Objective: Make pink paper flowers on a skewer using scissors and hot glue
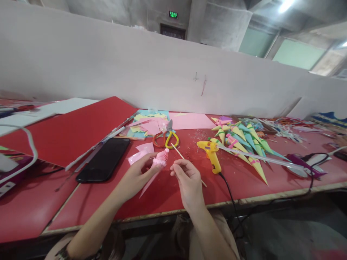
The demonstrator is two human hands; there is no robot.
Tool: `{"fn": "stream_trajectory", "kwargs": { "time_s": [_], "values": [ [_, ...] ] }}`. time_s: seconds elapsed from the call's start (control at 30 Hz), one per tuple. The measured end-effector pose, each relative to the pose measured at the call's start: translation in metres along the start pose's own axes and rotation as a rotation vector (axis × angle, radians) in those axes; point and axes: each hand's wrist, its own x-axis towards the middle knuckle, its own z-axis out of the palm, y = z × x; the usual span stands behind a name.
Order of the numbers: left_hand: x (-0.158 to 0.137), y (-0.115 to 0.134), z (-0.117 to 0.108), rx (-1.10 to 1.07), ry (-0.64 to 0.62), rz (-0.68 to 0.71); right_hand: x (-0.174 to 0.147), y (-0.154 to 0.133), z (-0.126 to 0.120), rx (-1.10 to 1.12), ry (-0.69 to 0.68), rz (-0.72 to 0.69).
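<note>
My left hand (143, 170) is closed around a pink paper cone craft (162, 158) whose rounded, ribbed top ends in a small pale ball. The cone's narrow tip points down toward the table's front edge. Just right of it, my right hand (187, 177) has thumb and forefinger pinched together; anything between them is too small to make out. A thin wooden stick (177, 151) runs behind the right hand, partly hidden by it. Pink paper pieces (142, 151) lie beyond the left hand, near scissors (166, 139) with red and yellow handles.
A yellow glue gun (213, 154) with a clear glue stick lies on the right, its black cord hanging over the edge. Behind it are several finished paper cones (245, 141). A black phone (104, 160) and a large red board (78, 126) lie to the left.
</note>
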Motion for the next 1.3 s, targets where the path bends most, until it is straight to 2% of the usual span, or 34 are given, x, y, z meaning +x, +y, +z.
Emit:
{"fn": "stream_trajectory", "kwargs": {
  "time_s": [0.13,0.33,0.43,0.63,0.8,0.9,1.03,1.3],
  "values": [
    [-0.0017,-0.0008,0.0012,-0.149,0.003,-0.036,-0.0002,-0.0018,0.0003,0.002,0.035,-0.003],
    [-0.0035,-0.0002,0.0013,-0.191,-0.019,-0.073,-0.0025,-0.0058,-0.0009,-0.234,0.111,-0.143],
    [-0.0033,-0.0003,0.0021,-0.231,-0.050,-0.070,-0.0028,-0.0054,-0.0006,-0.246,0.122,-0.161],
    [-0.0022,-0.0013,0.0043,-0.242,-0.054,-0.070,-0.0039,-0.0055,0.0017,-0.173,0.068,-0.138],
    [-0.0040,-0.0027,0.0053,-0.280,-0.074,-0.098,-0.0048,-0.0093,0.0020,-0.325,-0.013,-0.332],
    [-0.0053,-0.0058,0.0063,-0.280,-0.095,-0.080,-0.0045,-0.0087,0.0014,-0.396,-0.051,-0.378],
    [-0.0052,-0.0075,0.0073,-0.286,-0.101,-0.070,-0.0042,-0.0067,0.0007,-0.428,-0.059,-0.392],
    [-0.0050,-0.0034,0.0076,-0.335,-0.138,-0.036,-0.0040,-0.0074,0.0011,-0.396,-0.072,-0.327]
  ]
}}
